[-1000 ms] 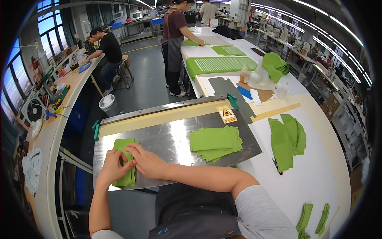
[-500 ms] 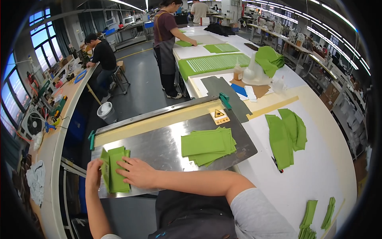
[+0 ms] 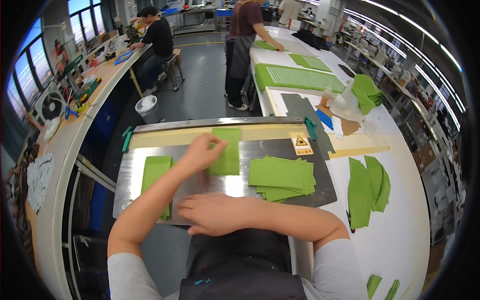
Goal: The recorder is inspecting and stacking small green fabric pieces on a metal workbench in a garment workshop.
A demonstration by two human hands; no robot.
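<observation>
My left hand pinches a green fabric piece lying over the back of the metal plate and its cream strip. Below, my right hand is blurred low over the plate's front, its fingers smeared. A green stack lies on the left of the plate, partly behind my left forearm; a looser stack lies on the right. A steel bar with green end clamps runs along the back edge, beside a warning label.
A long table holds green cut pieces, glue bottles and more fabric. A cluttered bench curves along the left, with a seated person. A standing co-worker works beyond; a bucket stands on the floor.
My left hand has moved from the left stack up and right with a green piece, which now lies at the back middle. My right hand has moved right, off the stack. The view has shifted.
</observation>
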